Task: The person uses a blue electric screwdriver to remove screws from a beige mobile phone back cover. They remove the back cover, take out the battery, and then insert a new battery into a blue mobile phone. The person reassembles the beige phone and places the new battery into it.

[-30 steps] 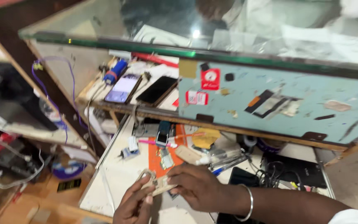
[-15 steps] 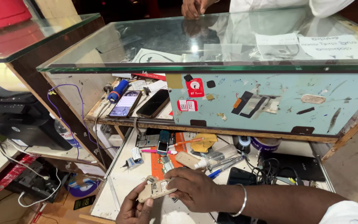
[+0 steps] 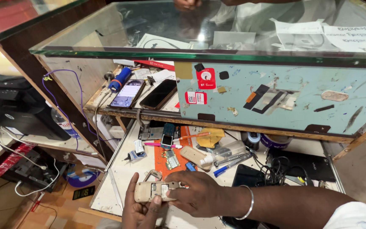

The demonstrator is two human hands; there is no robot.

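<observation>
Pinching a small beige bar-shaped phone body (image 3: 155, 191) between both hands: left hand (image 3: 138, 210) cradling underneath, thumb pressed on its face; right hand (image 3: 198, 195) gripping the end, fingers pressed together. Apparently steadying it for opening, calling next for a firm hold. Just beyond, lying on the white worktop (image 3: 123, 169): orange mat (image 3: 159, 159), blue pen (image 3: 229, 165), tangled black cables (image 3: 278, 167) crowding rightward. Farther off, two dark smartphones (image 3: 142, 94) resting on a wooden shelf.

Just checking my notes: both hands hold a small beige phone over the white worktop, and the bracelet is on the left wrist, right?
Not quite. The head view shows the silver bracelet on the right wrist. The rest stands: left hand and right hand hold the small beige phone over the white worktop.
</observation>
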